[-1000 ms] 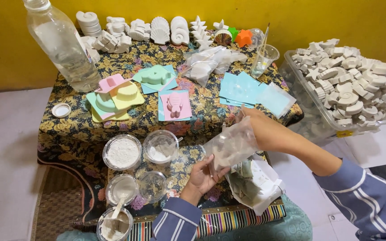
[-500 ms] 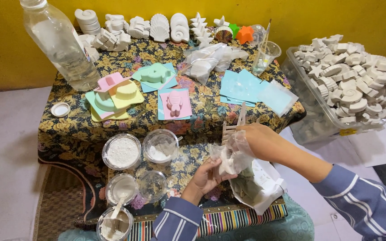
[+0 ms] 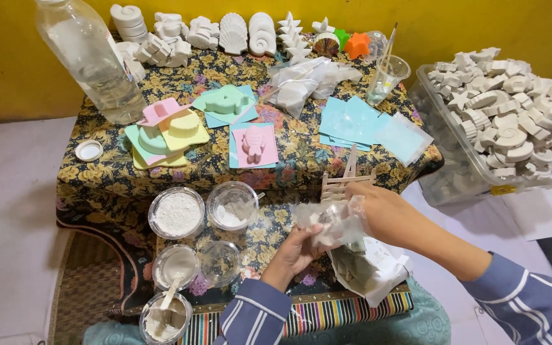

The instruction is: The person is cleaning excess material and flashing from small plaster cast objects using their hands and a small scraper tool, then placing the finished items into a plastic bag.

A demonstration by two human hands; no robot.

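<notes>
Head view showed, nearest at about seven o'clock, a small clear plastic cup of white paste with a stick standing in it [image 3: 165, 317], kept within easy reach of the person's seat. Just above it sat two more clear cups [image 3: 177, 266], then two wider clear bowls of white powder [image 3: 176, 214] at nine o'clock of the hands, grouped on the flowered cloth counter [image 3: 97, 172], likely as a ready supply.

At centre, the left hand [image 3: 294, 254] rose from a striped blue sleeve, palm up, its grip closed under a crumpled clear plastic bag with white lumps inside [image 3: 330, 220]. The right hand [image 3: 378, 211] came in from four o'clock, forearm slanted, its grip pinched on the same bag's upper side, so the bag hung steady between both hands above a larger open plastic bag of grey-white powder [image 3: 365, 271]. A small pale wooden stick frame [image 3: 346, 182] stood just behind the fingers.

Farther, at twelve o'clock, lay pastel moulds [image 3: 167, 131] and blue sheets [image 3: 352, 121]; a tall clear water bottle [image 3: 94, 61] leaned at eleven, a clear tub of white cast shapes [image 3: 506, 121] at two.
</notes>
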